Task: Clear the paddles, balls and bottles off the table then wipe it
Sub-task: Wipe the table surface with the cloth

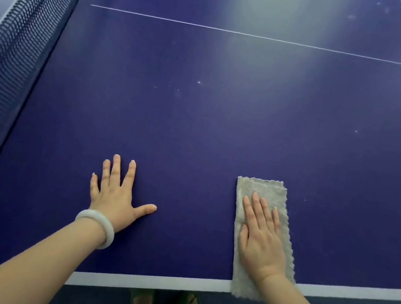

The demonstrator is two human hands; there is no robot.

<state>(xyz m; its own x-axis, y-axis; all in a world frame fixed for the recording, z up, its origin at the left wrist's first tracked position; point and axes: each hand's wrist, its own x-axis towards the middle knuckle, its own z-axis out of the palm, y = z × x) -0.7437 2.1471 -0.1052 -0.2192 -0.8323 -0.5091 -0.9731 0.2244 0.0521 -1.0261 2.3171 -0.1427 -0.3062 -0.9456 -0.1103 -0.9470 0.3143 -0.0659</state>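
Your right hand (pixel 260 237) lay flat, fingers together, pressing the cloth (pixel 267 189); soft, limp, so keep the palm centred. Left hand (pixel 115 197) splayed, empty, on the table (pixel 198 125).

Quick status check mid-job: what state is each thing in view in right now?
Left hand: open, flat on the table.
Right hand: open, pressing flat on the cloth.
Cloth: folded, lying flat, overhanging the near edge.
Table: a few white specks showing.
Net: up.
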